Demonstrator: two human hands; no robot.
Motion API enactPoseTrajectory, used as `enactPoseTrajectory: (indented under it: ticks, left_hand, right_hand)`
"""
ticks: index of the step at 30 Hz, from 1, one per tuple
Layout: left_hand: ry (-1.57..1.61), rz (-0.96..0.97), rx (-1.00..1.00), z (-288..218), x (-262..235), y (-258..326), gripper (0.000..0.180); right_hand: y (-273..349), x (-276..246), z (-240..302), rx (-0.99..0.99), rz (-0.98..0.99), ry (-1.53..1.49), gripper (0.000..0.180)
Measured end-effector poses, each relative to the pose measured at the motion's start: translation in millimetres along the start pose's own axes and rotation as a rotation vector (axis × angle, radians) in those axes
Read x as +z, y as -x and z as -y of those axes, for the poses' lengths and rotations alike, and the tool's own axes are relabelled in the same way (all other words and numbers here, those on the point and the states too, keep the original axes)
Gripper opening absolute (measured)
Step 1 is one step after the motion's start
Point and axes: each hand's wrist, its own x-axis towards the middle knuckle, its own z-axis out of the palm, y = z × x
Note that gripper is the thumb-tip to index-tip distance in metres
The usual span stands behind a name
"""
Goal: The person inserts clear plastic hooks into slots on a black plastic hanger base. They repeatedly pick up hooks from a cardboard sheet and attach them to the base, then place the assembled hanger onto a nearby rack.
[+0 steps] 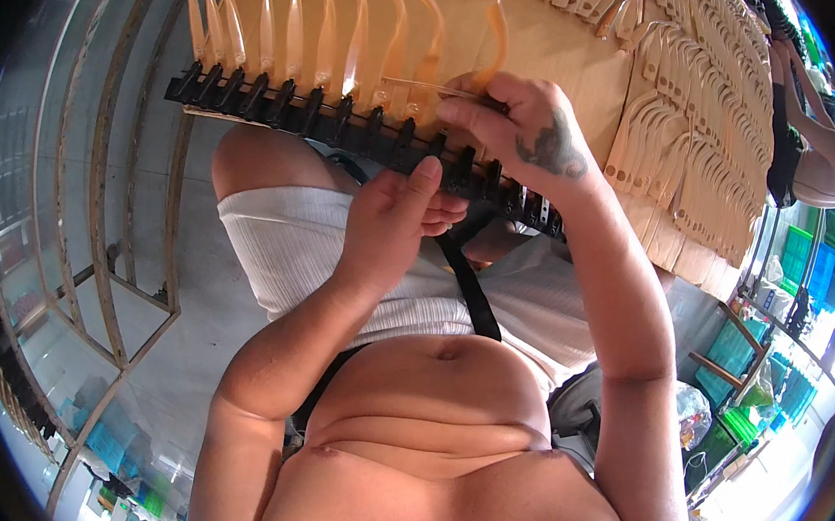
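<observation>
While the left hand [396, 222] is curled with its thumb up against the front edge of the long black plastic rack with a row of clip slots [283, 106], the right hand [524, 123] is pinching a thin translucent amber plastic spectacle arm [490, 48] just above the rack, near its right end. The fingers of the right hand are pressed together around the lower part of this arm, close to the clip below it.

This spectacle arm looks very light, thin and a little flexible, with a smooth glossy surface that may slip between bare fingers. I judge it can bend or snap if it is pulled sideways, so the good place to hold it is low, near the straight end that sits in the clip, not at the curved tip.

To the left of the hands, more amber spectacle arms [288, 29] stand upright in the clips, side by side, with their curved tips at the top. The rack itself seems stiff and heavier, with matt ribbed clips; it rests across the person's lap, over the white ribbed shorts [283, 241].

Beyond the right hand lies a pale wooden bench [568, 48], and on it, to the right, many cream-coloured spectacle arms [695, 164] are laid in overlapping rows.
</observation>
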Motion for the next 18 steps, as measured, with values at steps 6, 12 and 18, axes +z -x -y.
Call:
enactPoseTrajectory:
  ticks: [6, 12, 18]
  left_hand:
    - [0.008, 0.004, -0.008, 2, -3, -1, 0.034]
    - [-0.056, 0.046, 0.032, 1, -3, -3, 0.04]
    - [-0.161, 0.098, -0.067, 5, -3, -2, 0.058]
  right_hand:
    - [-3, -3, 5, -0.004, 0.037, 0.075, 0.022]
    - [-3, -5, -3, -0.033, 0.071, 0.142, 0.024]
    - [16, -20, -11, -0.386, -0.113, 0.212, 0.021]
